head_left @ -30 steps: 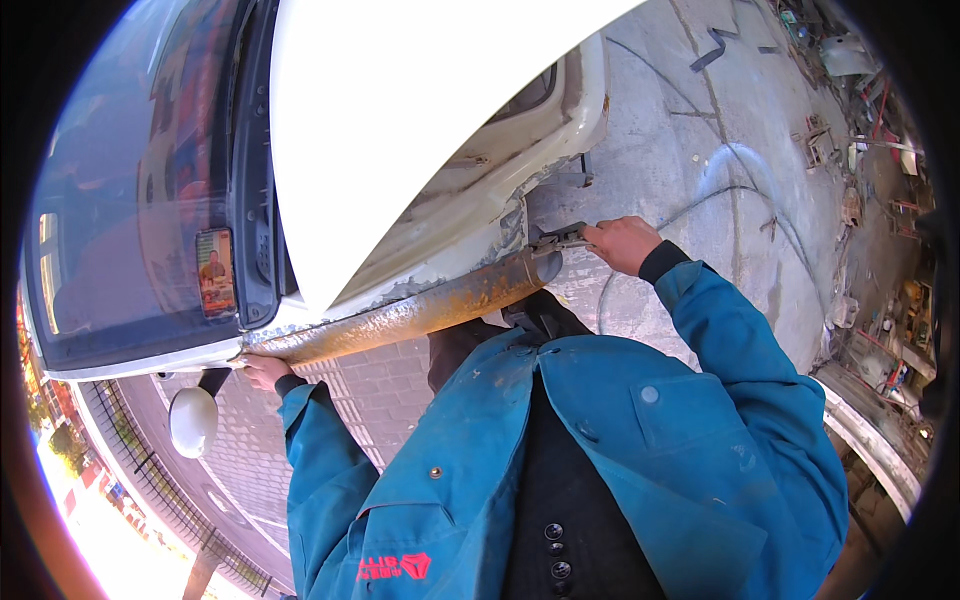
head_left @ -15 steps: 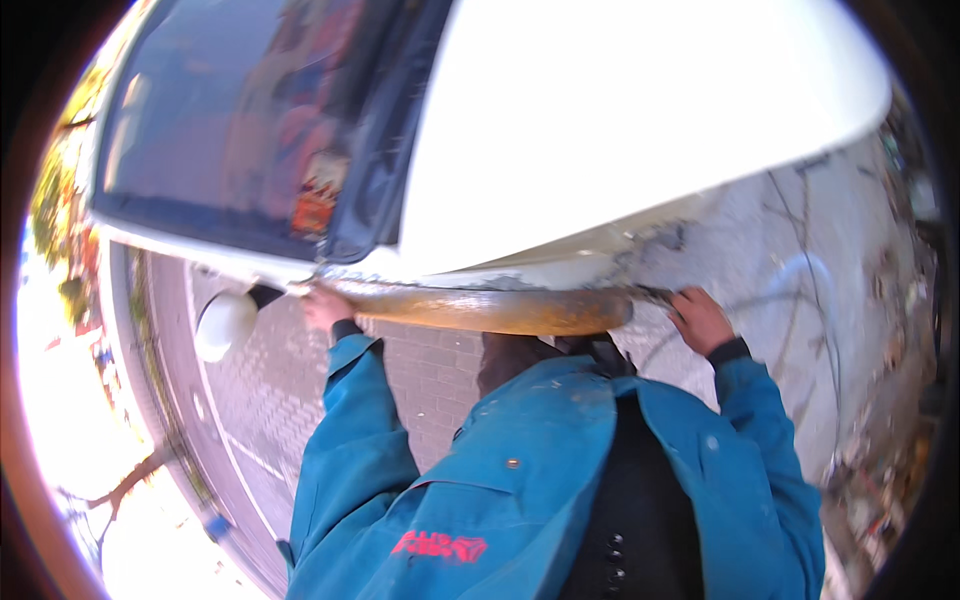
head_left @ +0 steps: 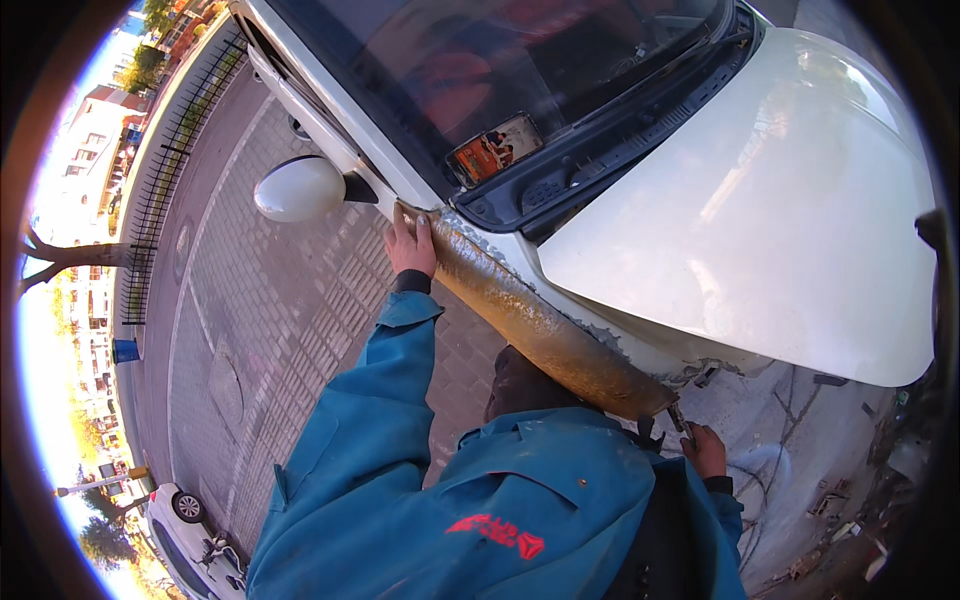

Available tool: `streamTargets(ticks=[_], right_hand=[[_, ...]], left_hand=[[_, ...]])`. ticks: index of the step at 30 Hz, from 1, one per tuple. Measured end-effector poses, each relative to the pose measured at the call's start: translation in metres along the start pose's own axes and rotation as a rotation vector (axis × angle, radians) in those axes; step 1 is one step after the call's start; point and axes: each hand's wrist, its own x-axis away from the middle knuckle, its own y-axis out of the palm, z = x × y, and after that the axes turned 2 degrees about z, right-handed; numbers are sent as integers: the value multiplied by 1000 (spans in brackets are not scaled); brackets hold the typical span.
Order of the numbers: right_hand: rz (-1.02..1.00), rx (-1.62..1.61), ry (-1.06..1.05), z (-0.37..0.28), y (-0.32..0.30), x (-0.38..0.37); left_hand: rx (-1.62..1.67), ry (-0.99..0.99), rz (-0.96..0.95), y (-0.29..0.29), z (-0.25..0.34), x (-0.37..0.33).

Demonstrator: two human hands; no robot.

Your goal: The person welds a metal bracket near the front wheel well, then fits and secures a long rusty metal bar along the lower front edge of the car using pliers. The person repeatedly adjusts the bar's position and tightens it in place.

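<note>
A gold-brown, worn-looking fender panel (head_left: 540, 330) runs along the side of a white car, with chipped grey paint on the strip beside it. My left hand (head_left: 411, 248) rests at the panel's rear end, close to the windshield corner, its fingers stretched out against the edge. At the panel's front end my right hand (head_left: 708, 452) is closed on a slim dark metal tool (head_left: 683, 418), whose tip meets the panel's end. The tool's exact kind cannot be made out. My right hand's fingers are partly hidden.
The white hood (head_left: 740, 210) stands just beyond the panel, its edge apart from the body. A white side mirror (head_left: 300, 189) juts out left of my left hand. Cables and debris (head_left: 830, 500) lie on the ground at right. Paving (head_left: 300, 330) stretches to the left.
My view has turned, so the car and panel now slant down to the right. My left hand stays at the panel's rear end, my right hand by its front end with the tool.
</note>
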Motion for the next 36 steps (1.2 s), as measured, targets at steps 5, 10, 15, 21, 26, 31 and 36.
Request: streamTargets(ticks=[5, 10, 15, 21, 26, 31, 36], right_hand=[[6, 14, -12, 3, 4, 1], [33, 13, -62, 7, 9, 1], [44, 21, -51, 5, 4, 0], [142, 71, 65, 10, 15, 20], [203, 74, 321, 28, 46, 58], [373, -1019, 540, -37, 74, 124], [367, -1603, 357, -171, 106, 138]], left_hand=[[0, 19, -54, -3, -2, -7], [-28, 21, -133, -9, -3, -14], [-123, 21, -240, -21, -2, -17], [-107, 94, -285, -24, -14, -27], [-38, 188, -327, -34, -28, -31], [57, 301, -359, -46, -37, -35], [187, 378, -388, -50, -51, -47]])
